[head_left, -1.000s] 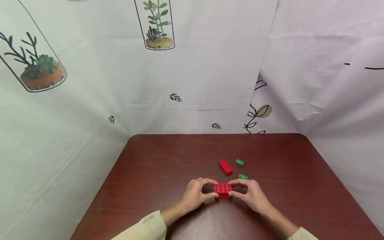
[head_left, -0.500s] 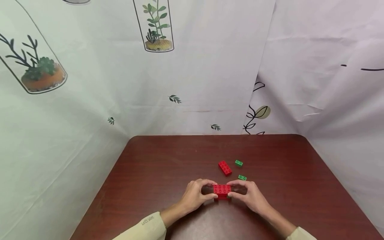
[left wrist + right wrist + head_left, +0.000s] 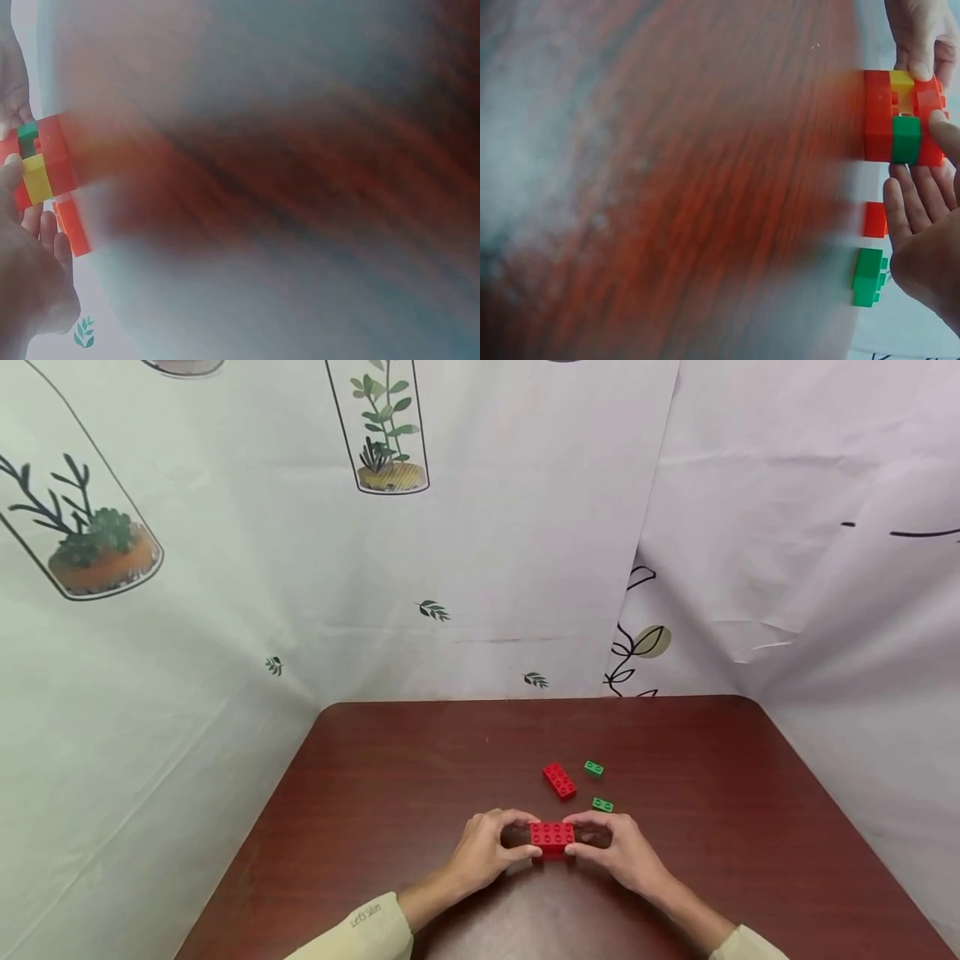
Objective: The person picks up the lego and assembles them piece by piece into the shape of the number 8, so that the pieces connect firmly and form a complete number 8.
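Note:
A small stack of toy building bricks stands on the table between both hands. Its upper red brick (image 3: 552, 833) shows its studs in the head view. Seen from the right wrist, a yellow brick (image 3: 901, 91) and a green brick (image 3: 907, 139) sit side by side between that one and a lower red brick (image 3: 877, 116). My left hand (image 3: 483, 850) pinches the left end of the upper red brick, thumb at the near side and fingers at the far side. At the right end, my right hand (image 3: 624, 852) pinches the same brick likewise.
Beyond the stack, a loose red brick (image 3: 559, 781) lies at an angle on the dark wooden table (image 3: 405, 760). Two small green bricks, a farther one (image 3: 594, 768) and a nearer one (image 3: 602, 805), lie to its right. White printed cloth (image 3: 487, 543) surrounds the table.
The head view has shifted slightly, moving the scene a little left. Both hands keep their grip on the stack, and the right thumb now covers the bit of green that showed beside it.

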A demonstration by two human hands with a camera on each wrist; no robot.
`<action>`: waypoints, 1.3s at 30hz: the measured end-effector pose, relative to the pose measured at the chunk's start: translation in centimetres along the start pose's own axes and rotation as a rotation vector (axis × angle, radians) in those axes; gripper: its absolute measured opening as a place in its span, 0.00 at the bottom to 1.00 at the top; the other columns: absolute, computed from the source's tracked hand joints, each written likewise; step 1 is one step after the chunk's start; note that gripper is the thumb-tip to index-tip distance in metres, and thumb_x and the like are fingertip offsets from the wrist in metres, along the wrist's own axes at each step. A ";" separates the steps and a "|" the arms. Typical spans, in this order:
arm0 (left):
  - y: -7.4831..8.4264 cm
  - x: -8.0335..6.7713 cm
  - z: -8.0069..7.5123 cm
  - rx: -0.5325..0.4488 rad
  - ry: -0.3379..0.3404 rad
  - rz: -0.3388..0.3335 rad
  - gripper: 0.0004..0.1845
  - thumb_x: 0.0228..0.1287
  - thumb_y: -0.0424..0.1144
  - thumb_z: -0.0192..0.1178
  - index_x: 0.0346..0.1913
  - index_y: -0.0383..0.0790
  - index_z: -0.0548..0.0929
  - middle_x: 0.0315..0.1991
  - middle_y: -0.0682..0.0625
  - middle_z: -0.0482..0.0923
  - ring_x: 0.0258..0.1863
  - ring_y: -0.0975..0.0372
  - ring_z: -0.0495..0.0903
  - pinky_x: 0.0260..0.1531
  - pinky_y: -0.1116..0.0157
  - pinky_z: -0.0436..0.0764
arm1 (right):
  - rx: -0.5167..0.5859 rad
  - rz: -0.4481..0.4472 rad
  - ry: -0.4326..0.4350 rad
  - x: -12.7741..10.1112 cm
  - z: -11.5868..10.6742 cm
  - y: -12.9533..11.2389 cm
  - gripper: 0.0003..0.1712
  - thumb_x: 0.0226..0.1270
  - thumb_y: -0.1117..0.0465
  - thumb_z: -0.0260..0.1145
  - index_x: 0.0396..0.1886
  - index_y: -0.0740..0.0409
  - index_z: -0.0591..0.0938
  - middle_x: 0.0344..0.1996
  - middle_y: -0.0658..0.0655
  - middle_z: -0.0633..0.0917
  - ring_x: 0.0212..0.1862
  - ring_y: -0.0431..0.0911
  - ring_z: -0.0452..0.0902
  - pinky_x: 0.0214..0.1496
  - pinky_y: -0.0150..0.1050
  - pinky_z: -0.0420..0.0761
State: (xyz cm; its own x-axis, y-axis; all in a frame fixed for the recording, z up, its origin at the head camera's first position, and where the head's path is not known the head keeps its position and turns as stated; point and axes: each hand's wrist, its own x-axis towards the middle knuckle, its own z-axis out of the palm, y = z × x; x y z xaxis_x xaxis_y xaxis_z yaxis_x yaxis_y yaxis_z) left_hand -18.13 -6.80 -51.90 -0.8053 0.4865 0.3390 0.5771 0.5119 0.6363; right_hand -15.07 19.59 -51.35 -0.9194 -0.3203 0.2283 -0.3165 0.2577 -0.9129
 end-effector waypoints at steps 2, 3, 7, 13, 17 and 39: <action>0.0 0.0 0.0 0.001 -0.004 -0.004 0.18 0.59 0.49 0.81 0.51 0.52 0.92 0.43 0.63 0.89 0.40 0.65 0.85 0.40 0.70 0.78 | -0.003 0.004 0.002 0.0 0.0 0.0 0.20 0.63 0.67 0.80 0.53 0.67 0.88 0.46 0.62 0.90 0.43 0.44 0.89 0.44 0.34 0.87; 0.1 0.0 0.0 0.001 -0.005 -0.005 0.18 0.59 0.49 0.81 0.51 0.52 0.92 0.44 0.63 0.89 0.41 0.65 0.85 0.40 0.70 0.79 | -0.008 0.005 0.002 0.0 0.0 0.1 0.20 0.63 0.66 0.80 0.53 0.67 0.88 0.46 0.62 0.90 0.43 0.44 0.89 0.44 0.34 0.87; 0.2 0.0 -0.1 0.009 -0.002 0.000 0.18 0.59 0.48 0.81 0.51 0.52 0.92 0.43 0.62 0.89 0.41 0.65 0.85 0.40 0.69 0.79 | -0.026 0.016 0.001 0.1 0.0 0.1 0.20 0.63 0.66 0.80 0.53 0.68 0.87 0.46 0.62 0.90 0.43 0.44 0.89 0.44 0.33 0.86; 0.3 0.0 -0.1 0.009 -0.005 0.007 0.17 0.60 0.48 0.80 0.51 0.51 0.91 0.43 0.61 0.89 0.41 0.64 0.85 0.40 0.68 0.79 | -0.056 0.035 0.000 0.1 0.1 0.3 0.20 0.64 0.64 0.80 0.54 0.67 0.87 0.47 0.60 0.90 0.42 0.42 0.88 0.44 0.33 0.86; 0.3 0.0 -0.1 0.006 -0.020 -0.018 0.17 0.61 0.49 0.80 0.52 0.52 0.91 0.44 0.63 0.89 0.41 0.66 0.85 0.41 0.68 0.79 | -0.064 0.033 -0.001 0.1 0.2 0.5 0.20 0.64 0.64 0.81 0.53 0.67 0.87 0.46 0.60 0.90 0.41 0.41 0.88 0.43 0.34 0.86; 0.4 -0.3 0.0 0.016 -0.039 -0.075 0.19 0.60 0.52 0.80 0.51 0.50 0.91 0.45 0.57 0.90 0.42 0.65 0.85 0.43 0.64 0.79 | -0.108 0.070 -0.022 -0.1 0.6 0.7 0.25 0.61 0.65 0.82 0.55 0.70 0.86 0.49 0.62 0.89 0.46 0.43 0.88 0.47 0.38 0.87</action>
State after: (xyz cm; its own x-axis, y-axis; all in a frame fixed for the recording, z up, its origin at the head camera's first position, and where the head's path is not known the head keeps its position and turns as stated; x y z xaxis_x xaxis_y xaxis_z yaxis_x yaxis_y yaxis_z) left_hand -17.63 -6.73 -51.74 -0.8408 0.4730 0.2633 0.5174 0.5589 0.6480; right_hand -15.07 19.23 -52.17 -0.9353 -0.3173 0.1564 -0.2756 0.3763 -0.8845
